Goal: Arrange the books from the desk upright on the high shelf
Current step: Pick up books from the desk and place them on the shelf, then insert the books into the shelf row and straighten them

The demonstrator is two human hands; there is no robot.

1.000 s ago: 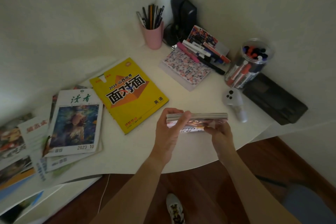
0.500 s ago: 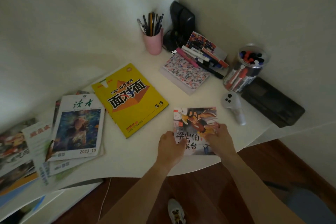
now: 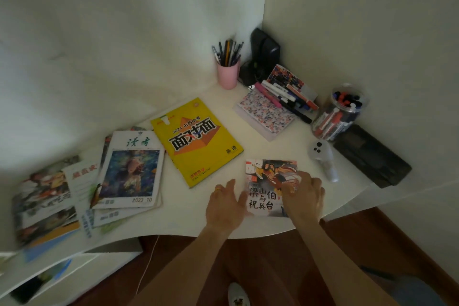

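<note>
Closest in, the left hand lies flat on the bench with fingers spread and relaxed, gripping nothing, its thumb just touching the left edge of the small picture book. The right hand rests on top of the book's right half, fingers loosely bent and pressing on the cover; I can't tell if any fingertip is hooked under the edge.

That book lies flat near the front edge, cover up. It looks thin and light, probably a glossy softcover, so my guess is it's floppy and a bit slippery. With it flat like that I'd slide it toward the bench lip or lift a corner, then pinch the spine side so it doesn't sag.

At 11 o'clock from it sits the yellow workbook, bigger and thicker, probably wants 2 hands or a spine grip. Further out at 9 o'clock is the magazine stack, overlapping and loose, likely to fan out if grabbed together.

No high shelf in view.
</note>
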